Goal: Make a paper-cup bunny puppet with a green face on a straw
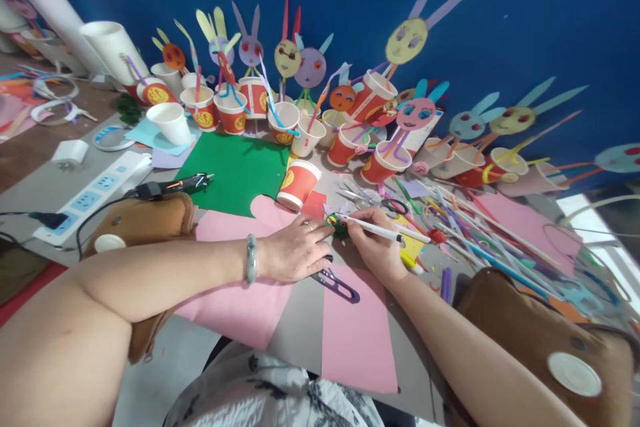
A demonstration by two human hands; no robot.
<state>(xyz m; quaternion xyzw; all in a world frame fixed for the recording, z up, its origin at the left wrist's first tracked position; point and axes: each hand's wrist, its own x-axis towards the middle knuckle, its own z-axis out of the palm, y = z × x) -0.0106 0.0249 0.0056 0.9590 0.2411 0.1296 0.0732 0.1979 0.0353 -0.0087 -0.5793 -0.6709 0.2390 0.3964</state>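
My left hand [295,250] lies flat on the table, its fingertips pressing down a small green paper disc [339,225]; a ring sits on one finger and a jade bangle [251,259] on the wrist. My right hand [376,247] is closed on a white pen [385,231], whose tip touches the green disc. Purple-handled scissors [338,283] lie just under my left hand, on a pink sheet [356,333].
A red paper cup [299,184] lies beside a green sheet [235,170]. Several cup rabbits with paper faces and ears [287,90] line the blue wall. A glue gun [173,187], power strip [95,195], second scissors [380,200] and loose straws [480,240] surround the work spot.
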